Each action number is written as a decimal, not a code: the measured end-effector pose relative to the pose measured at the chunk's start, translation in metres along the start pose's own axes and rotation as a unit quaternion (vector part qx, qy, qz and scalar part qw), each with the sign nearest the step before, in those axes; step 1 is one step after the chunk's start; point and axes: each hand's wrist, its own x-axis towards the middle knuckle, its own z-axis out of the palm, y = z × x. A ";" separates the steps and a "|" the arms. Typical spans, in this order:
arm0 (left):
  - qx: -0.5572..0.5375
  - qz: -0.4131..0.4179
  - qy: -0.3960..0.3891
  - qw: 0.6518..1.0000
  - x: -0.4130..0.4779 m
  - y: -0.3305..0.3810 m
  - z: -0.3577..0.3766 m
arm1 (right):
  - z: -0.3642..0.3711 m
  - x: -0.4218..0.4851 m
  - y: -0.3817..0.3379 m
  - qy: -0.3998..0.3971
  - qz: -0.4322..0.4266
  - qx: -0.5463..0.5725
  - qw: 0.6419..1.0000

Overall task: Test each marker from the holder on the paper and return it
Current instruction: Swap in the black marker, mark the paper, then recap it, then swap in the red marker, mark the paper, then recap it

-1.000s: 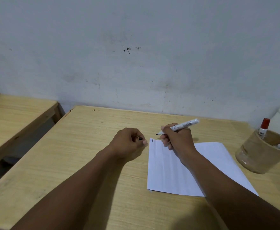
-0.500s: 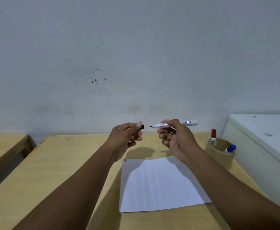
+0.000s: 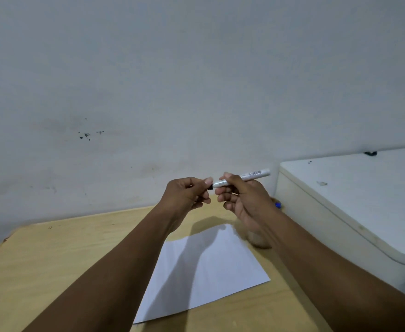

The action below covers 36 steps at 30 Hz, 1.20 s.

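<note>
My right hand [image 3: 243, 200] grips a white marker [image 3: 251, 176] held level above the table, its tip end pointing left. My left hand [image 3: 188, 194] pinches the marker's black cap [image 3: 210, 187], which meets the marker's tip end. Both hands hover above the far edge of the white paper [image 3: 206, 271] lying on the wooden table [image 3: 53, 271]. The holder [image 3: 257, 239] is mostly hidden behind my right wrist; only a tan bit of it shows, and a blue marker cap [image 3: 277, 204] peeks out beside my arm.
A white cabinet or appliance top [image 3: 355, 200] stands against the table's right side. A plain grey wall [image 3: 196, 92] runs behind the table. A gap lies past the table's left edge.
The hands rose from the paper and came together; the gap between cap and marker tip has closed. The view swung left to right, so the holder slipped behind my right arm.
</note>
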 end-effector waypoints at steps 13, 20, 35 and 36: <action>0.086 0.068 0.015 0.994 0.011 0.030 0.043 | -0.048 -0.008 -0.043 0.094 0.064 -0.082 0.990; 0.174 0.111 -0.005 0.978 0.029 0.053 0.050 | -0.093 -0.014 -0.079 0.234 0.021 -0.206 0.950; 0.398 0.057 -0.091 0.911 0.037 0.012 0.097 | -0.112 -0.005 -0.054 0.198 0.002 -0.314 0.928; 0.412 0.055 -0.099 0.904 0.038 0.009 0.097 | -0.111 -0.005 -0.054 0.194 0.001 -0.316 0.929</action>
